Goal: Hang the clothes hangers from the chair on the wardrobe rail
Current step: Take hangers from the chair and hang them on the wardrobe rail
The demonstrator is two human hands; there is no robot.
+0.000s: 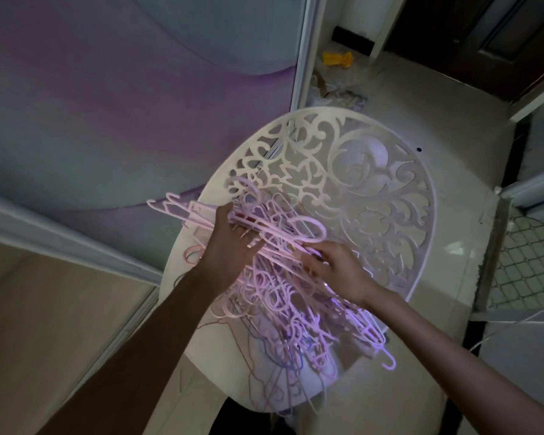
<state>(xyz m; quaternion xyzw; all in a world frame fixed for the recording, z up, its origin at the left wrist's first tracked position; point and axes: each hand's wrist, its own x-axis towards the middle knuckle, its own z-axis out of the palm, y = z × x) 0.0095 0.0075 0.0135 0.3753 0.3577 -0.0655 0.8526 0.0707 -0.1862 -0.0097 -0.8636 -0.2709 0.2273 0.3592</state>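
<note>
A: What are your hands doing over the chair [387,171]?

B: Your left hand [230,243] grips a bundle of pink hangers [198,213], lifted above the near edge of the chair's cut-out back. Your thumb sits on top and your fingers curl beneath the bars. The bundle's shoulders jut past the chair's left rim.

A: And the right?

B: Your right hand [333,268] pinches the same bundle lower down, fingers closed on the bars just right of your left hand, over the middle of the chair.

A: Where's the rest?

B: A tangled pile [296,312] of pink and a few purple hangers lies on the chair's seat, under and below both hands. One hook [389,362] sticks out at the seat's right edge.

A: Around the chair?

B: A sliding door [107,105], lilac and grey, stands to the chair's left. A yellow item [336,59] lies on the floor well beyond the chair's back; it's too blurred to identify.
</note>
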